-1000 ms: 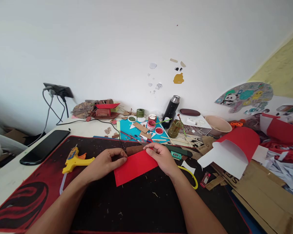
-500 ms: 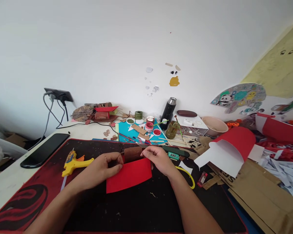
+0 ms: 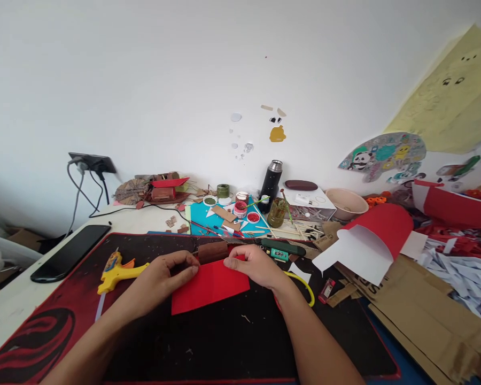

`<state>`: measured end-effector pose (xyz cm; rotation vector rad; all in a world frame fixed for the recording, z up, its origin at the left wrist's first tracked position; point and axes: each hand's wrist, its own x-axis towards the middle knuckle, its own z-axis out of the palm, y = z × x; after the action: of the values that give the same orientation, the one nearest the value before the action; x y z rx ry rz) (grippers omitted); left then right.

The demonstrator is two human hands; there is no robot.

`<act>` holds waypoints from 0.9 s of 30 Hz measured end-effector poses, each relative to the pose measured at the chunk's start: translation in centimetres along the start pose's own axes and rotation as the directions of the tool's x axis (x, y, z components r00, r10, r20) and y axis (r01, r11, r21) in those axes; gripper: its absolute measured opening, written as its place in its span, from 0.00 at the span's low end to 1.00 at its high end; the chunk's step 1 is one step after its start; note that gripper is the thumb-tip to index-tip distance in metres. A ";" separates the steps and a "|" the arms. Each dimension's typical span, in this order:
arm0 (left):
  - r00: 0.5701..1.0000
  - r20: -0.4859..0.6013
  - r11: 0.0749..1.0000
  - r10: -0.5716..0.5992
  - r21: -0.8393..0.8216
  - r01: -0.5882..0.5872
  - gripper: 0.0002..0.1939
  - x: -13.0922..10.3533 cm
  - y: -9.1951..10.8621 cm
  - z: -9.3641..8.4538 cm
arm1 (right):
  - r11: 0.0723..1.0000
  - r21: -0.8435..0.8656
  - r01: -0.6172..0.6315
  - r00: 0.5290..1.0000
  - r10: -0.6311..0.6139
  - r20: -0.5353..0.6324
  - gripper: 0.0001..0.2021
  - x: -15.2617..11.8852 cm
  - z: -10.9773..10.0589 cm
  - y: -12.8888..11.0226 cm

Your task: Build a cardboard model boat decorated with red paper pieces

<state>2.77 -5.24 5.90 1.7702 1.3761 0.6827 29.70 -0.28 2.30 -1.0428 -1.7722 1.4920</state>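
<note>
Head view, left fingers [image 3: 187, 276] and right fingers [image 3: 234, 264] pinching red sheet [image 3: 211, 289], brown roll [image 3: 212, 250] half-hidden

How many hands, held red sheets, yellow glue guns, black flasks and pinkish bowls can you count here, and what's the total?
Hands: 2 (left hand, right hand)
Held red sheet: 1
Yellow glue gun: 1
Black flask: 1
Pinkish bowl: 1
Total: 6
</note>
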 end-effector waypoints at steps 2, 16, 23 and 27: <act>0.994 -0.109 1.000 0.022 -0.005 -0.022 0.28 0.2 -1.0 -0.3 | 0.990 0.135 -0.038 0.995 0.050 -0.090 0.24 0.1 -0.1 0.1; 0.994 0.042 0.964 0.100 0.243 -0.107 0.37 4.3 -5.7 0.1 | 0.825 0.562 -0.062 0.963 0.197 -0.183 0.25 0.5 -1.0 0.4; 0.985 0.168 0.998 0.040 0.033 -0.047 0.42 5.8 -5.9 -2.8 | 0.845 0.500 -0.192 0.968 0.248 -0.046 0.25 0.3 -0.4 0.6; 0.985 0.165 0.998 0.048 -0.046 -0.041 0.41 5.7 -7.0 -2.6 | 0.846 0.485 -0.221 0.957 0.284 -0.059 0.24 0.4 -0.4 0.5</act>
<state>-1.55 1.64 1.28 1.7860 1.2048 0.5701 29.89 0.32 1.86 -1.1078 -1.1169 1.8512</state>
